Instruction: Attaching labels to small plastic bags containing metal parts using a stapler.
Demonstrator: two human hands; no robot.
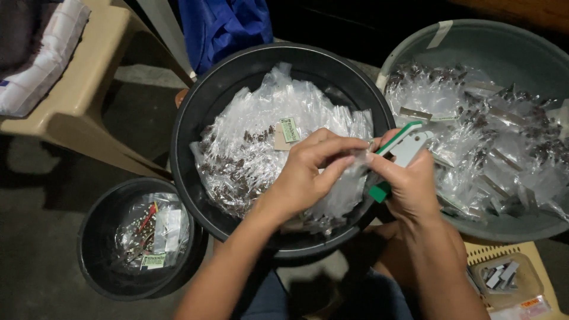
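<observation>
A small clear plastic bag [349, 178] is pinched between both hands, left hand [308, 172] gripping it, right hand [409, 184] also clasping a green-and-white stapler [400, 155].

A dark concrete floor [41, 237] is being shown as the bearing surface. A large black basin [237, 71] is being carried at the centre; whether it is resting on the floor itself cannot be told. A smaller black bucket [98, 266] is being borne just beside it, at lower left, the two rims nearly touching. A grey-green tub [510, 41] is being supported at the right, close against the basin. A beige plastic chair [89, 89] is being borne at upper left, and a yellowish perforated tray [486, 252] at lower right.
</observation>
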